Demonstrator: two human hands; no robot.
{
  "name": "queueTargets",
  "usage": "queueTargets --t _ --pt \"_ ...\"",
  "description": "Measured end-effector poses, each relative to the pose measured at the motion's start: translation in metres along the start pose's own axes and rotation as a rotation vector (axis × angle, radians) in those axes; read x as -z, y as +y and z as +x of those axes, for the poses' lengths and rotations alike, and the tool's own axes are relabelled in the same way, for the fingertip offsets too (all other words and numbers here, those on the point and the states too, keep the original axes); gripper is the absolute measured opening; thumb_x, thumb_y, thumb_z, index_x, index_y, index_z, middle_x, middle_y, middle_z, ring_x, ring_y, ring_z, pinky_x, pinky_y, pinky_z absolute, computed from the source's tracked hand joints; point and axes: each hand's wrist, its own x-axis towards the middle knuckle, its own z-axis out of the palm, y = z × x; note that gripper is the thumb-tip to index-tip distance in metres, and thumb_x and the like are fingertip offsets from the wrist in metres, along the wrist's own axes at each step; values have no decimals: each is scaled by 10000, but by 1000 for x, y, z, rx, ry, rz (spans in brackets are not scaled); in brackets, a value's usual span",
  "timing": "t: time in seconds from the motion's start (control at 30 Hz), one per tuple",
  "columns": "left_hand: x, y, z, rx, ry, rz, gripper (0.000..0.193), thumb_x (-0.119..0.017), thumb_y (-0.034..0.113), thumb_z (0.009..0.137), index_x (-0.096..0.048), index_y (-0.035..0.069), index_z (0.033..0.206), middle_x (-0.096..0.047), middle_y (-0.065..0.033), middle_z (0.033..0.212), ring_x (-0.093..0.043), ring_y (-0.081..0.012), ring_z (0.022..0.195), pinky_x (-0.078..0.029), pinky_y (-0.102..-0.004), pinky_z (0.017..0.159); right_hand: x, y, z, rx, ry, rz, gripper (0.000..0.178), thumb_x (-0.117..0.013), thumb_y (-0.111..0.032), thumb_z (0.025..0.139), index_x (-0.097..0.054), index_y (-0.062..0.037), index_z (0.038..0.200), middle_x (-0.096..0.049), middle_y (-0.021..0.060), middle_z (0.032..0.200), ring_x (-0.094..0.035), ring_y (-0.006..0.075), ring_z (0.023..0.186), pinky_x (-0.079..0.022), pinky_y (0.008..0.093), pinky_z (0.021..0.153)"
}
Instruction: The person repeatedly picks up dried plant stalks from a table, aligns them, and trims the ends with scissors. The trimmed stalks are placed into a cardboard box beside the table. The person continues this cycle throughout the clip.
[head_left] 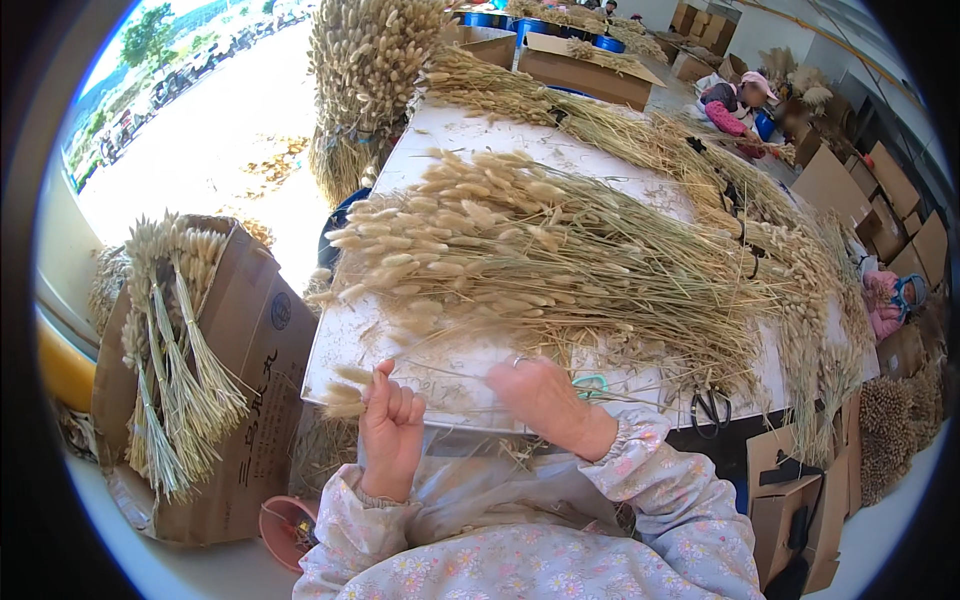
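My left hand (390, 420) is closed near the table's near left corner, with a few fluffy dried grass heads (345, 400) sticking out to its left. To its right, my right hand (545, 400) hovers over the near edge, wearing a ring; motion smears its fingers, so what they hold cannot be made out. Thin stems run between the two hands. Just beyond lies a large loose heap of dried bunny tail grass (520, 250), heads to the left, stems to the right. A green loop handle (590, 385) shows beside my right wrist.
Black-handled scissors (711, 412) lie at the near edge of the white table (440, 130). Tied grass bundles (690, 170) line its far side. At left, a cardboard box (250, 350) carries small bunches (180, 370) above a pink bucket (288, 530). A co-worker (738, 105) sits at back right.
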Motion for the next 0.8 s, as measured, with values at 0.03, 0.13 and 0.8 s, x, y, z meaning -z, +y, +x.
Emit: queueTargets --t 0.03,0.13,0.8 --pt "-1 1 0 0 -4 15 198 -500 221 988 -537 70 1111 -223 70 576 -181 -44 485 -210 -220 481 2 1 3 -67 16 100 127 -596 -166 831 -604 -55 893 -604 98 659 -619 280 638 -472 392 619" --pt "-6 4 -2 -8 -30 55 200 -497 222 989 -531 70 1114 -221 69 573 -185 -44 485 -211 -219 481 12 -2 14 -178 -75 407 191 -618 -205 851 -640 -32 929 -615 131 669 -623 297 630 -473 399 581" --pt "-23 16 -9 -40 -79 175 194 -486 229 993 -550 59 1062 -219 71 564 -186 -46 478 -217 -220 466 5 1 63 -368 -550 1239 263 -573 -259 921 -688 -26 954 -564 -27 716 -494 57 646 -405 198 597"
